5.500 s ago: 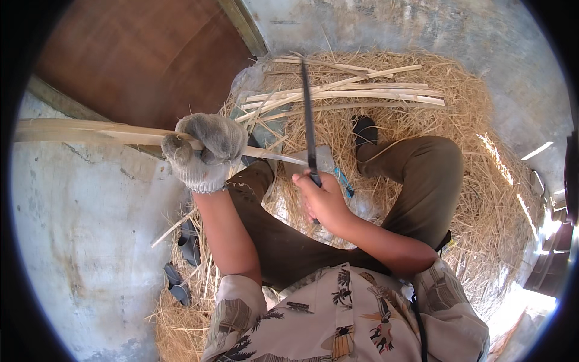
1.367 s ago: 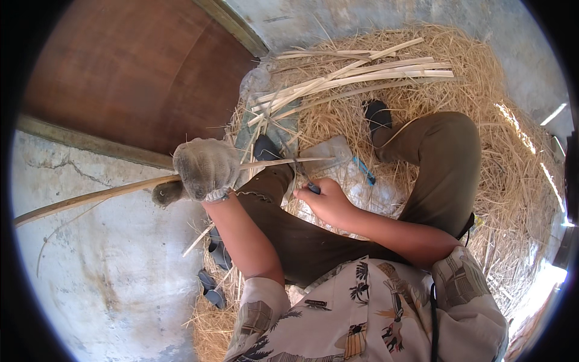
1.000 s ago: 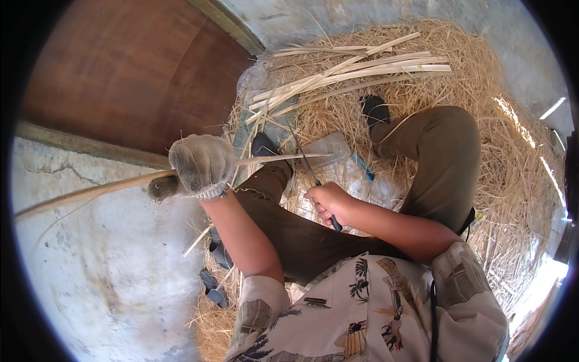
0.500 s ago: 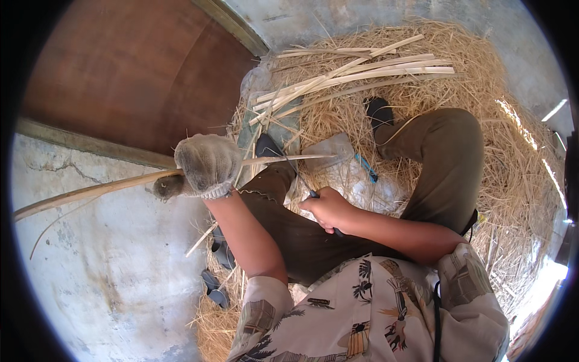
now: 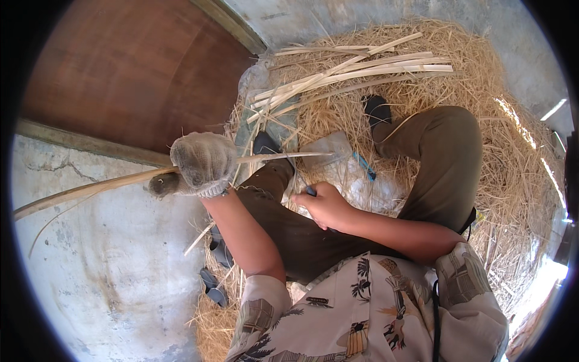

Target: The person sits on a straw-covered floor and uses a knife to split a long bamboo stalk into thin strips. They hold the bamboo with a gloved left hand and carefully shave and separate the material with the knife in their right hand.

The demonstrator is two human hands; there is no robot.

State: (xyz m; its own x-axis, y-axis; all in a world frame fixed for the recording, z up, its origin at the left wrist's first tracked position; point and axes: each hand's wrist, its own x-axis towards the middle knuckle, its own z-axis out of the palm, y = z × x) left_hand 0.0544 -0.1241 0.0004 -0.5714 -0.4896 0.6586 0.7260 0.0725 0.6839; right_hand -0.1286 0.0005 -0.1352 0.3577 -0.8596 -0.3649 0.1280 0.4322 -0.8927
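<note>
Gloved left hand (image 5: pixel 204 161) grips a long pale strip (image 5: pixel 90 189)
Bare right hand (image 5: pixel 329 205) clasps a dark knife handle (image 5: pixel 311 190) near the strip's thin end, with straw (image 5: pixel 464 78) beyond

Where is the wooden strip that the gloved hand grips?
In the head view, the wooden strip runs from the left, past the pale wall, through the gloved left hand to a tip above the right hand in the picture.

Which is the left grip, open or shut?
Shut: the gloved left grip wraps around a long pale strip, which sticks out on both sides.
</note>
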